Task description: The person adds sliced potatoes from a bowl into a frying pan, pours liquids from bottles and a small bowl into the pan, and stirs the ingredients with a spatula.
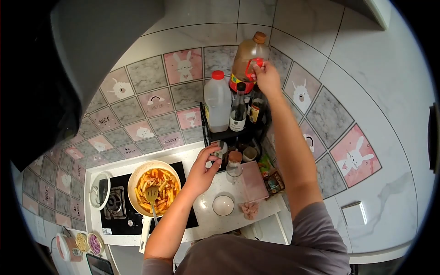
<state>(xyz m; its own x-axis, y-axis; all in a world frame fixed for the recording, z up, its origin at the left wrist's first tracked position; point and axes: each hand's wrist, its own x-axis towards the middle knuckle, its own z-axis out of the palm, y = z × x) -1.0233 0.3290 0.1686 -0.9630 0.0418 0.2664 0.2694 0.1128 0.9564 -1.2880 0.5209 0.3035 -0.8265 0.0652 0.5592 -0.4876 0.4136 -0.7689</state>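
Observation:
My right hand (267,77) is closed around the red handle of a large plastic bottle (248,51) with a brown cap. The bottle is raised at the top of a black rack (224,135), partly behind smaller bottles. Below it on the rack stand a clear jug (217,103) with a red cap, a dark glass bottle (238,112) and another labelled bottle (256,111). My left hand (202,172) is beside the lower rack, thumb and fingers apart, close to a small jar (221,150). Whether its fingertips touch that jar is unclear.
On the black stove (119,224) a pan (134,179) holds food strips in red sauce with a slotted spatula (151,194). A glass lid (100,191) lies to the left. A white bowl (223,205), a glass jar (234,171) and a pink box (254,181) occupy the counter.

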